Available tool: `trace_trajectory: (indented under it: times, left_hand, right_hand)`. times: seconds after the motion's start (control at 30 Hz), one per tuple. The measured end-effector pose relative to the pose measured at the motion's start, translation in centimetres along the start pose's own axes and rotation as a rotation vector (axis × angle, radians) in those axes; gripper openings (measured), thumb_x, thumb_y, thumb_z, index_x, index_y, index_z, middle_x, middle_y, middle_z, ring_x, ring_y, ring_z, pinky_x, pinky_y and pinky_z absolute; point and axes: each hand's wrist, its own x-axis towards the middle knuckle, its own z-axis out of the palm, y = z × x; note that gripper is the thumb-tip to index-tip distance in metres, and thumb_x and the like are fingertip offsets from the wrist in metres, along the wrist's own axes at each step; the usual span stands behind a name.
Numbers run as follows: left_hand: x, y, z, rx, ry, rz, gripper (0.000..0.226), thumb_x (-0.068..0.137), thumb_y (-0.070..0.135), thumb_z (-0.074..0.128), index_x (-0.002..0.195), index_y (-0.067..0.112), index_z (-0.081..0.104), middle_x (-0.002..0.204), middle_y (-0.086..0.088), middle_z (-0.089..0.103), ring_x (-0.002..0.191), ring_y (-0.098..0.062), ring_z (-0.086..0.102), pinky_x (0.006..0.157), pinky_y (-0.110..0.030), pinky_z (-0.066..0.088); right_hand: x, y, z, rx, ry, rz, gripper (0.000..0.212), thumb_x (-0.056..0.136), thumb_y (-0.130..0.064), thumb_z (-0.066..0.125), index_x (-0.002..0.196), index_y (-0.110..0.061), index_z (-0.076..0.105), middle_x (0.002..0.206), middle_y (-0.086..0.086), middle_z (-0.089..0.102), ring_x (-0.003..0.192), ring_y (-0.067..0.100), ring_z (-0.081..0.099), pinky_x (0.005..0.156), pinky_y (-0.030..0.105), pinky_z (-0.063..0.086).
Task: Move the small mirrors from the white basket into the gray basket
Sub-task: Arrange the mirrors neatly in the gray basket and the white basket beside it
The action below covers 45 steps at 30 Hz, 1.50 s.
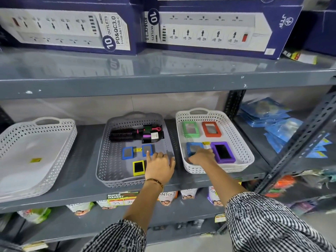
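Note:
The gray basket [103,151] stands mid-shelf and holds two blue-framed mirrors [127,152] [146,149] and a yellow-framed one [138,167]. My left hand [159,167] rests inside it, fingers spread, index fingertip touching the right blue mirror. To its right the white basket [241,142] holds a green mirror [190,129], an orange mirror [211,129], a purple mirror [223,152] and a blue mirror [193,148]. My right hand [201,157] lies over the blue mirror's near edge, fingers curled on it; the mirror still sits on the basket floor.
A black and pink hairbrush [136,134] lies across the back of the gray basket. Another white basket [36,157] sits at the left. Blue packets [280,124] are stacked on the shelf to the right. Power-strip boxes [209,30] fill the shelf above.

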Motion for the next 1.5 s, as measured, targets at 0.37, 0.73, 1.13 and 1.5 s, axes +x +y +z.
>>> trace_trajectory:
  times: [0.37, 0.73, 1.13, 1.5]
  left_hand:
    - [0.0, -0.1, 0.1, -0.015, -0.02, 0.011, 0.046, 0.096, 0.041, 0.026, 0.107, 0.009, 0.058, 0.111, -0.012, 0.062, 0.111, -0.03, 0.052, 0.116, -0.054, 0.012]
    - [-0.1, 0.0, -0.1, -0.035, -0.027, 0.009, 0.047, 0.096, 0.04, 0.025, 0.106, 0.008, 0.058, 0.112, -0.012, 0.062, 0.112, -0.03, 0.051, 0.116, -0.055, 0.011]
    - [-0.1, -0.1, 0.2, -0.04, -0.008, 0.007, 0.047, 0.096, 0.041, 0.025, 0.105, 0.009, 0.058, 0.11, -0.012, 0.062, 0.111, -0.03, 0.051, 0.116, -0.055, 0.012]
    - [-0.3, -0.1, -0.1, -0.074, 0.011, 0.006, 0.045, 0.096, 0.039, 0.026, 0.102, 0.009, 0.059, 0.107, -0.012, 0.063, 0.107, -0.03, 0.054, 0.116, -0.05, 0.016]
  right_hand:
    - [0.7, -0.3, 0.1, 0.016, 0.027, -0.003, 0.076, 0.081, -0.055, 0.06, 0.138, -0.009, 0.041, 0.136, 0.015, 0.046, 0.125, 0.029, 0.046, 0.096, 0.032, 0.047]
    - [0.6, -0.6, 0.5, 0.021, 0.085, -0.006, 0.065, 0.082, -0.042, 0.062, 0.133, -0.004, 0.047, 0.132, 0.016, 0.051, 0.121, 0.029, 0.052, 0.097, 0.033, 0.049]
    - [1.1, -0.5, 0.7, 0.018, 0.096, 0.004, 0.071, 0.079, -0.049, 0.065, 0.134, -0.008, 0.045, 0.133, 0.014, 0.049, 0.123, 0.029, 0.049, 0.095, 0.032, 0.048]
    - [1.6, 0.1, 0.6, 0.083, 0.043, 0.003, 0.098, 0.074, -0.062, 0.063, 0.142, 0.0, 0.03, 0.141, 0.016, 0.039, 0.13, 0.03, 0.041, 0.103, 0.034, 0.043]
